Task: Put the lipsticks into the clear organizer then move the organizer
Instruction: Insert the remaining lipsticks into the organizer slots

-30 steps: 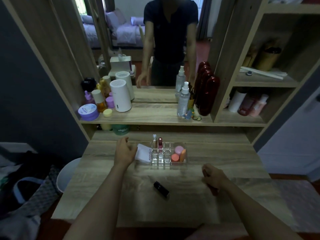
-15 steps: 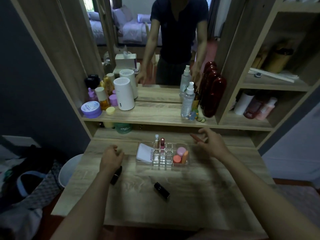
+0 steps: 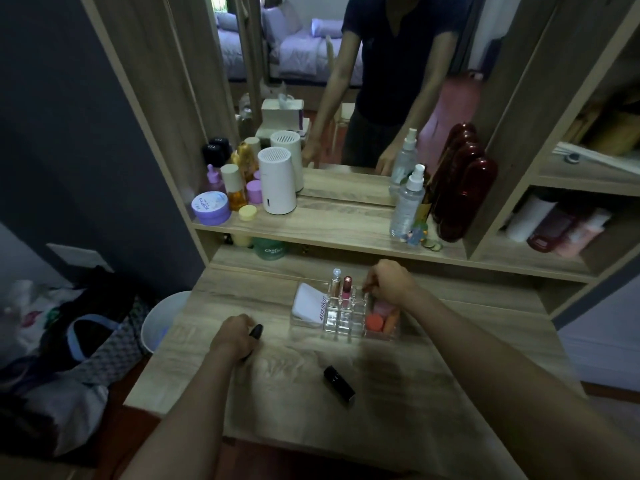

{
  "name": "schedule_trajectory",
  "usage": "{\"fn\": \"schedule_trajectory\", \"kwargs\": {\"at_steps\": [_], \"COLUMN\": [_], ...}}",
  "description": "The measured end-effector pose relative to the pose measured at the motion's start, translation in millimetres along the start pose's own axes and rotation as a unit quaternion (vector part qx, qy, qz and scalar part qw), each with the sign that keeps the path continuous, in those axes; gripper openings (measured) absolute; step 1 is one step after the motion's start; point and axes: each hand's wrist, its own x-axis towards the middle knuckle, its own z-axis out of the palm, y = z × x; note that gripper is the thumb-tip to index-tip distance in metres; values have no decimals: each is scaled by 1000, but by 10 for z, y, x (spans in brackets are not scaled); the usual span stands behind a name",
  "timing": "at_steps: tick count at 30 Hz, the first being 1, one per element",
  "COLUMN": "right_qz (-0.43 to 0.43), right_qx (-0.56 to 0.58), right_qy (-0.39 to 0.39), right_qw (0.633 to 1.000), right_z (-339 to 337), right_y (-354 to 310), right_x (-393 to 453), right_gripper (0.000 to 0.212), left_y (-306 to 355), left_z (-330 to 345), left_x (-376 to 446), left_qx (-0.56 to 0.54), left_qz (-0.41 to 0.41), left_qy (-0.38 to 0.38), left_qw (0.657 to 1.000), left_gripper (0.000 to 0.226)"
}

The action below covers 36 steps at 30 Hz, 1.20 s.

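Note:
The clear organizer [image 3: 346, 327] stands on the wooden desk [image 3: 398, 393], holding a silver-capped tube [image 3: 336, 282], a pink lipstick [image 3: 346, 289], a white pad and orange sponges. My right hand [image 3: 389, 282] hovers over its back right slots, fingers pinched on a small thin item that is mostly hidden. My left hand [image 3: 235, 336] rests on the desk to the organizer's left, closed around a black lipstick [image 3: 255, 332]. Another black lipstick [image 3: 339, 382] lies loose in front of the organizer.
A shelf above the desk carries a white cylinder [image 3: 277, 181], a purple jar [image 3: 211, 207], a spray bottle [image 3: 407, 202] and dark red bottles [image 3: 464, 199]. A mirror stands behind. A white bin [image 3: 162, 320] and bags sit on the floor at left.
My right hand came from the desk's right side to the organizer's back right corner. My left hand left the organizer's left side and closed on a black lipstick on the desk.

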Motion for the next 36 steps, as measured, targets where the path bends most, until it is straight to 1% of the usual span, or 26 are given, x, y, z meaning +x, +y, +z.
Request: {"fn": "schedule_trajectory", "kwargs": {"at_steps": [4, 10, 13, 16, 20, 23, 25, 27, 28, 29, 30, 31, 33, 34, 35, 36], "right_qz": [-3, -3, -1, 6, 0, 7, 14, 10, 9, 9, 6, -4, -38, -55, -74, -93], "right_qx": [25, 26, 40, 66, 101, 108, 111, 112, 110, 99, 75, 45, 13, 17, 32, 52], "right_qy": [2, -2, -8, 4, 27, 26, 12, -2, 0, 17, 52, 103, 211, 244, 259, 259], "right_qw": [1000, 1000, 999, 998, 995, 994, 994, 994, 994, 995, 996, 994, 977, 968, 963, 960], "right_z": [47, 165, 225, 267, 274, 251, 233, 205, 179, 147, 115, 90, 69, 74, 113, 175], "right_y": [-42, -151, -177, -174, -164, -171, -163, -155, -159, -166, -174, -184, -205, -225, -250, -276], "right_x": [62, 117, 120, 105, 88, 73, 58, 36, 11, -28, -71, -128, -277, -373, -471, -572], "right_gripper": [8, 21, 21, 23, 27, 30, 39, 60, 68, 73, 71, 63, 35, 21, 11, 7], "left_y": [-37, -79, -88, -82, 0, 84, 138, 184, 205, 224, 245, 264, 297, 314, 329, 346], "left_z": [21, 87, 115, 117, 119, 134, 141, 140, 138, 136, 133, 129, 127, 128, 131, 135], "left_x": [-13, -58, -76, -83, -91, -83, -81, -91, -96, -101, -106, -112, -120, -128, -136, -143], "left_qx": [15, -14, -37, -47, -55, -85, -108, -126, -135, -145, -152, -156, -165, -169, -170, -166], "left_qz": [8, 7, 6, 2, 6, 13, 17, 22, 25, 28, 32, 35, 39, 41, 43, 47], "left_qy": [-6, 4, 8, 0, 0, -1, -2, -3, -4, -6, -6, -4, 2, 3, 2, 1], "left_qw": [1000, 1000, 999, 999, 998, 996, 994, 992, 990, 989, 988, 987, 986, 985, 985, 985], "left_gripper": [29, 30, 28, 28, 18, 22, 25, 20, 19, 20, 22, 27, 33, 34, 34, 34]}}
